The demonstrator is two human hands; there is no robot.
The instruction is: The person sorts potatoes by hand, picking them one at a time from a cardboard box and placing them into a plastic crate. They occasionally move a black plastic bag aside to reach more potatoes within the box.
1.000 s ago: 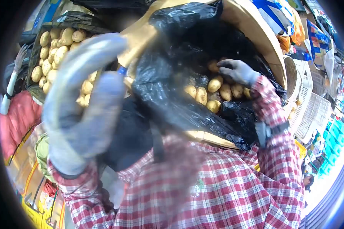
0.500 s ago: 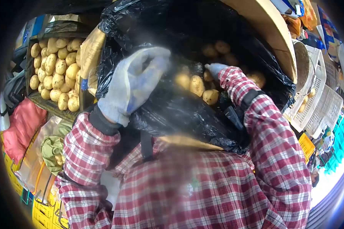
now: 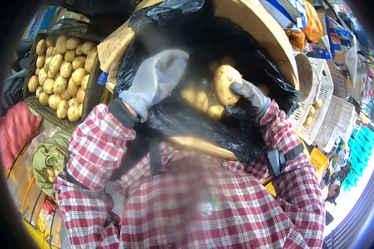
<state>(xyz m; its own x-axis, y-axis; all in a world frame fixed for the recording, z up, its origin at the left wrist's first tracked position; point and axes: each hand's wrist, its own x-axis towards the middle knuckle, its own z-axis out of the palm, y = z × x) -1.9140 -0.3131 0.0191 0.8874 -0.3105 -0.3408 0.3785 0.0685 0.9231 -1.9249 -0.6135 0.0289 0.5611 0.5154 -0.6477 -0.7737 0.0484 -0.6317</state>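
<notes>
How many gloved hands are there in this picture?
2: the left hand, raised over the black liner, and the right hand, holding a potato there. Others could be hidden in the background clutter.

Shows red-and-white plaid on the shirt at lower centre, pale grey-blue on the left glove, darker grey on the right glove. Runs yellow-tan with brown specks over the large potato near centre. Turns glossy black on the plastic liner, plain tan on the cardboard at upper right. Gives pinkish red to the cloth at left, olive green to the sack at lower left, bright teal to the crates at right.
</notes>
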